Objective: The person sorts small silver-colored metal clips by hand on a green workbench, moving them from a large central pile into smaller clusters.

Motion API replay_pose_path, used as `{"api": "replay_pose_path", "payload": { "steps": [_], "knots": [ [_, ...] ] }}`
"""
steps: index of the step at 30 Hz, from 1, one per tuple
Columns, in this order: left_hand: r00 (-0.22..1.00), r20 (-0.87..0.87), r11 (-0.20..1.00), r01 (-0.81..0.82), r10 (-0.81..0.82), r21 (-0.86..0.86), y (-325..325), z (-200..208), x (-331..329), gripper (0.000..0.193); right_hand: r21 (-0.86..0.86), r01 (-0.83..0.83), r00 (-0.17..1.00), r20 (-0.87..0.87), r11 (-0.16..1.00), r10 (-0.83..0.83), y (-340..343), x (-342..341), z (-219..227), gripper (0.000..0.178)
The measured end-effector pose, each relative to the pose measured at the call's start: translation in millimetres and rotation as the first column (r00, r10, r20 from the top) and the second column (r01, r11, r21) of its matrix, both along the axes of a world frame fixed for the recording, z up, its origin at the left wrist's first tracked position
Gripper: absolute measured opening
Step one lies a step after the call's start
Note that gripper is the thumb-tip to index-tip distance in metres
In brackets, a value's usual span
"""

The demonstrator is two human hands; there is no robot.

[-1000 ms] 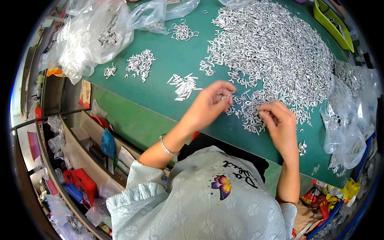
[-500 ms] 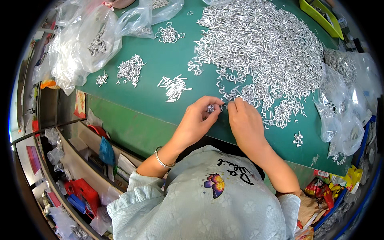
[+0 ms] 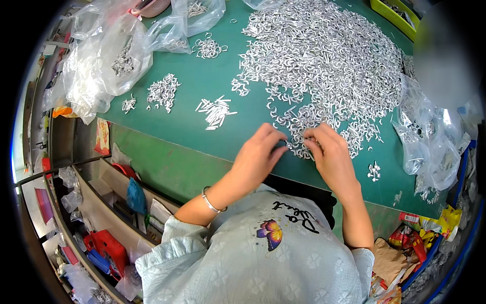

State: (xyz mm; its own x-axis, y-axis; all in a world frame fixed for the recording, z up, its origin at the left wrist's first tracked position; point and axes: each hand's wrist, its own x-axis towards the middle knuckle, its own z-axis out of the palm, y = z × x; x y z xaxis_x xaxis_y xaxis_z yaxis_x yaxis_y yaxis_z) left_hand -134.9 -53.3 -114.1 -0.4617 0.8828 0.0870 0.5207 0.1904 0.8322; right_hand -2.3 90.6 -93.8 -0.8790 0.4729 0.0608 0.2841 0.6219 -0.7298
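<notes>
A big heap of small silvery curved metal pieces (image 3: pixel 324 55) covers the far right of the green table (image 3: pixel 172 121). At its near edge, my left hand (image 3: pixel 257 156) comes in from the left, thumb and fingers apart, fingertips beside the loose pieces. My right hand (image 3: pixel 333 158) sits over the pieces on the other side, its fingers bent and its thumb a little apart from them. Nothing can be made out in either hand. Between the two hands lie several loose metal pieces (image 3: pixel 297 148).
Left of the heap are small piles of straight pins (image 3: pixel 216 112), curved pieces (image 3: pixel 163 93) and rings (image 3: pixel 208 47). Plastic bags (image 3: pixel 86 66) line the left. More bags (image 3: pixel 430 147) and a small cluster (image 3: pixel 373 171) are at the right; a yellow-green tray (image 3: pixel 397 17) is far right.
My hands have moved apart, the right one going right. The metal pieces seen in my left hand's grasp are no longer visible there. More loose pieces show between the hands.
</notes>
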Motion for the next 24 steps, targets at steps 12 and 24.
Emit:
{"api": "replay_pose_path", "payload": {
  "steps": [12, 24],
  "knots": [
    [0.987, -0.158, 1.0, 0.018, -0.014, 0.025, 3.2, -11.7, 10.1, 0.014, -0.361, 0.381, 0.9, -0.064, 0.851, -0.43, 45.8, 118.3, 4.4, 0.016],
    [0.929, 0.102, 0.928, 0.339, -0.356, 0.155, 77.3, -0.7, 93.7, 0.006, -0.263, 0.558, 0.781, -0.155, 0.787, -0.606, 75.9, 171.0, -32.7, 0.017]
  ]
}}
